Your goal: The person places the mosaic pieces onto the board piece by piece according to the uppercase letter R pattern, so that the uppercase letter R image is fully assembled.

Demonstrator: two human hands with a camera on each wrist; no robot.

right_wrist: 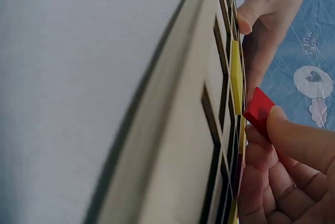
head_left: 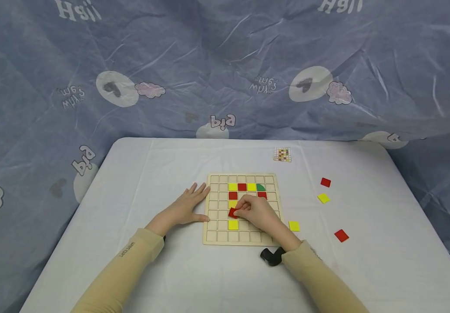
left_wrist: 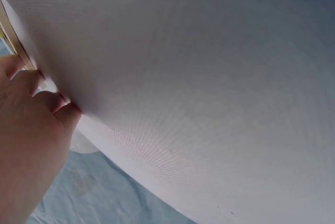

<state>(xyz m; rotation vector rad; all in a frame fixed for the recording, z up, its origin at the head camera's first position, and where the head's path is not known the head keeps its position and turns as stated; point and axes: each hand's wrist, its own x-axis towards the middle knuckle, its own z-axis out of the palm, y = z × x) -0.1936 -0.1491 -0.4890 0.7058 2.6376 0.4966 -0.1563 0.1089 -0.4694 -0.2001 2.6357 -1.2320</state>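
Observation:
A pale wooden grid board (head_left: 214, 237) lies on the white table, with red and yellow square tiles and one green quarter-round tile (head_left: 260, 188) set in its cells. Between thumb and fingers my right hand (head_left: 257, 211) pinches a red square tile (right_wrist: 260, 110), tilted over a cell between two yellow tiles; below it is a yellow tile (head_left: 233, 224). Part of the grid is hidden under this hand. My left hand (head_left: 183, 206) rests with fingers spread at the board's left edge, thumb and fingertips right at the rim, holding nothing.
Right of the board lie loose tiles: a yellow one (head_left: 294, 226) near its edge, another yellow tile (head_left: 324, 198), a red tile (head_left: 325, 182) and a second red tile (head_left: 341, 235). A small pattern card (head_left: 282, 154) sits behind the board. A black wrist-camera piece (head_left: 272, 256) is by the right cuff.

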